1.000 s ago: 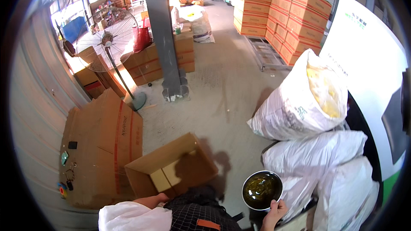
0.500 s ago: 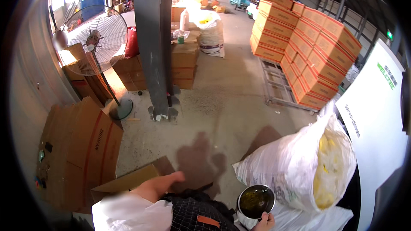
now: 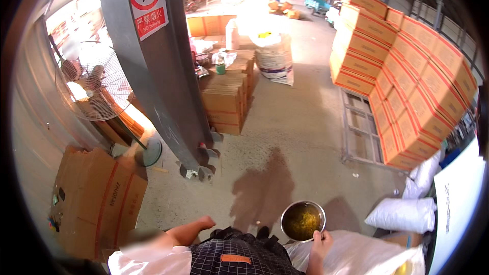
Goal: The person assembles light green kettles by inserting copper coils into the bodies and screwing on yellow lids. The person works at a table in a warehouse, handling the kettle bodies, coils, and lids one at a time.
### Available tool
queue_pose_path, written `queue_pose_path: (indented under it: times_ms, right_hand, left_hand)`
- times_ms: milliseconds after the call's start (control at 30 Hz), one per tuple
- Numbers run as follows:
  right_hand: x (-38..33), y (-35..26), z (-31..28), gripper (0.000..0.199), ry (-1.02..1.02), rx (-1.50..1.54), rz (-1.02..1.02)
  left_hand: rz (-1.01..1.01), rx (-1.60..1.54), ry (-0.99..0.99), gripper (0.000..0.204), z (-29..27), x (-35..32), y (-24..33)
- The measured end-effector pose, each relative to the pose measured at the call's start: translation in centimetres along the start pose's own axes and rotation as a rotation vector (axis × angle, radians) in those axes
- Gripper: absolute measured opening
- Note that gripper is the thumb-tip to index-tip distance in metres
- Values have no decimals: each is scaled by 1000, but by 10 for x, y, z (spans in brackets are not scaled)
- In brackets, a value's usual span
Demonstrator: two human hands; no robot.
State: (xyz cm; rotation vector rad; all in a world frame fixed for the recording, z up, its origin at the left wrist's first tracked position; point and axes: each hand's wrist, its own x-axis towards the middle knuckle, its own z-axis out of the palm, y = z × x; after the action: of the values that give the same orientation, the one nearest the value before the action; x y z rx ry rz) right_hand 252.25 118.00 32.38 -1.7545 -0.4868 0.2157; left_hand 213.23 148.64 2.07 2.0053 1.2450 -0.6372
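A round steel bowl [image 3: 303, 221] with yellow pieces in its bottom hangs over the floor in front of me, right of centre. My right hand [image 3: 321, 245] is closed on its near right rim. Below it, at the lower right edge, lies the white woven sack [image 3: 351, 252], with a bit of yellow showing at its far right end. My left hand [image 3: 206, 222] hangs free of other things at the left of my dark checked apron [image 3: 229, 254]. Its fingers are too small and blurred to make out.
A grey steel pillar [image 3: 163, 86] rises left of centre, with a standing fan [image 3: 94, 89] behind it. At the left stands a large carton [image 3: 99, 203]. Stacked cartons [image 3: 412, 86] fill a cart [image 3: 359, 127] at the right. White sacks [image 3: 402, 214] lie beside a white machine panel [image 3: 461, 198].
My view has turned and moved forward past the open sack, which now sits lower. My right hand has carried the bowl up and forward. The pillar and carton stack appear nearer.
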Motion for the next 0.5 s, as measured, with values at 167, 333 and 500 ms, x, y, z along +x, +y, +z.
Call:
queue_pose_path:
  times_ms: [167,333,500]
  right_hand:
    - [199,-8,108,40,-224,85,-9]
    - [347,-12,294,31,-406,212,65]
    - [457,4,487,34,-537,213,142]
  left_hand:
    - [-572,-682,56,22,-35,-16,-40]
    - [-586,-725,-143,32,-46,52,-45]
    - [-84,-162,21,44,-190,237,-16]
